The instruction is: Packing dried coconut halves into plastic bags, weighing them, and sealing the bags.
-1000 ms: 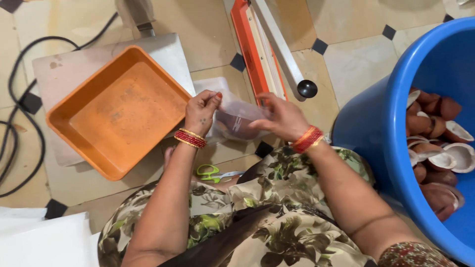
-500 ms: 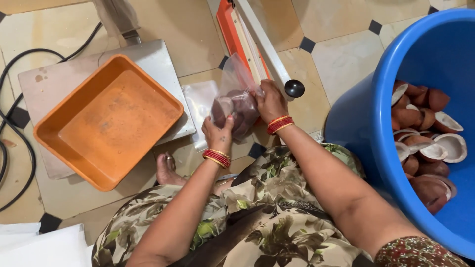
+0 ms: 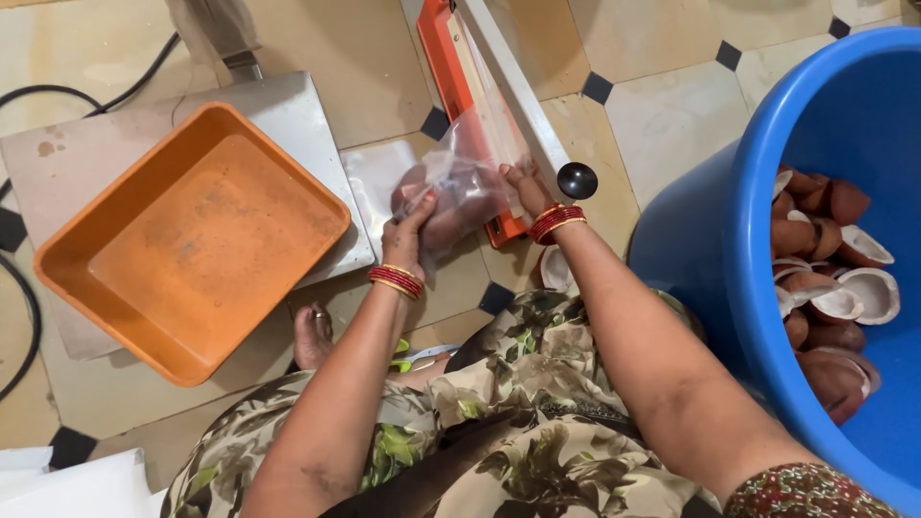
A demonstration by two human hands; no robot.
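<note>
We hold a clear plastic bag (image 3: 459, 182) of brown clay pieces between both hands, its open mouth laid across the orange heat sealer (image 3: 451, 67) on the tiled floor (image 3: 662, 105); our left hand (image 3: 411, 233) cups the filled belly of the bag from below, fingers closed around it; our right hand (image 3: 526, 187) pinches the bag's upper edge against the sealer's base, just beside the black knob (image 3: 577, 179) of the raised grey arm (image 3: 508, 86). To do this well, we judge, we pull the film flat and free of wrinkles along the sealing strip; we keep the contents back from the seam; we keep fingertips off the strip. The orange tray (image 3: 192, 240) rests on the steel scale (image 3: 317, 125) to our left; the blue tub (image 3: 767, 192) of clay lamps (image 3: 825, 278) stands to our right.
</note>
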